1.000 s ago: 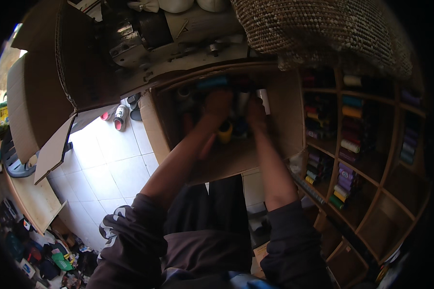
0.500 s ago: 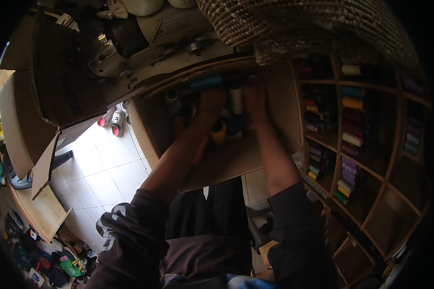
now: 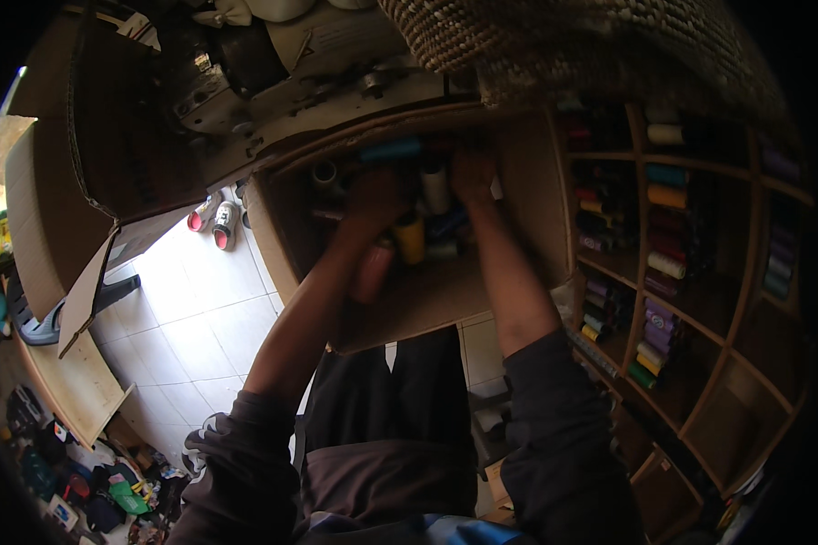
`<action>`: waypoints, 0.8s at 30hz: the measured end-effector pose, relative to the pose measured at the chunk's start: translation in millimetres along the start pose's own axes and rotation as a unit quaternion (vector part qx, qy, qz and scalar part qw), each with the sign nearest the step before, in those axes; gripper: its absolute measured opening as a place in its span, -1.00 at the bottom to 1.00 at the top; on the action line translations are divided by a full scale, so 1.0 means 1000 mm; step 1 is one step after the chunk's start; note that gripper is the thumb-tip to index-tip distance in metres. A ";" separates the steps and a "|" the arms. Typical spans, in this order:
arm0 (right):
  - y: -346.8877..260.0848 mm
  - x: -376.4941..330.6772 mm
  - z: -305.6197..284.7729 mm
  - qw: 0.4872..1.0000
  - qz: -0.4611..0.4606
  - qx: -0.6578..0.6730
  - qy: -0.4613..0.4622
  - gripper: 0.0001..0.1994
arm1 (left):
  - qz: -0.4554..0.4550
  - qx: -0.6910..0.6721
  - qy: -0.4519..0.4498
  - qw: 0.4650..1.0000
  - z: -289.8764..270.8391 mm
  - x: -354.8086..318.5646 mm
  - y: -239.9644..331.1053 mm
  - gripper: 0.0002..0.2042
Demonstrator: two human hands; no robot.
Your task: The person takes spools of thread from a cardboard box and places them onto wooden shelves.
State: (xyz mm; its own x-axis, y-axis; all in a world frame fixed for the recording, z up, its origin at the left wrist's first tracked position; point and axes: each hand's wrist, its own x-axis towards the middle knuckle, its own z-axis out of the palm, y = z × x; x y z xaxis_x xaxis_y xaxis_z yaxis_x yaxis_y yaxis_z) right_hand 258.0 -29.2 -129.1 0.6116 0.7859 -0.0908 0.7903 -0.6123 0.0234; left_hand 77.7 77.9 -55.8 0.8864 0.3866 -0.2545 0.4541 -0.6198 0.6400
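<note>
Both my arms reach into an open cardboard box [image 3: 427, 313] holding several thread spools. My left hand [image 3: 377, 195] is down among the spools in the box's left part, its fingers lost in shadow. Close by it are a yellow spool [image 3: 411, 241], a pinkish-orange spool [image 3: 373, 271] and a blue spool [image 3: 391, 149]. Near the right inner wall is my right hand [image 3: 473, 174], knuckles up, its fingertips hidden. A pale upright spool [image 3: 434, 188] stands between the hands. Another pale spool [image 3: 324, 174] sits at the box's far left.
To the right, a wooden cubby shelf [image 3: 695, 318] holds thread spools in several colours. A sewing machine [image 3: 214, 86] and a woven basket [image 3: 563, 54] lie beyond the box. At left are a flapped carton [image 3: 54, 218], a wooden board [image 3: 82, 391], shoes [image 3: 225, 225] and a cluttered heap [image 3: 100, 490].
My left hand has shifted left and slightly nearer, and the pinkish-orange spool shows more fully below it. The right hand has moved slightly left.
</note>
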 end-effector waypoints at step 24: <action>0.060 0.016 0.037 0.993 -0.029 0.029 -0.108 -0.71 | -0.140 -0.435 0.066 0.887 -0.044 -0.015 0.003 -0.25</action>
State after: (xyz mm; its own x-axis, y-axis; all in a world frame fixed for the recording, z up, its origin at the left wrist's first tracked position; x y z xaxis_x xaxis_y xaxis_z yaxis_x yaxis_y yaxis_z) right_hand 313.5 -56.6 -166.4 0.5376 0.7873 -0.3018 0.8167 -0.5752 -0.0457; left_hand 61.6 100.2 -17.7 0.7063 0.5536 -0.4411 0.3620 0.2530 0.8972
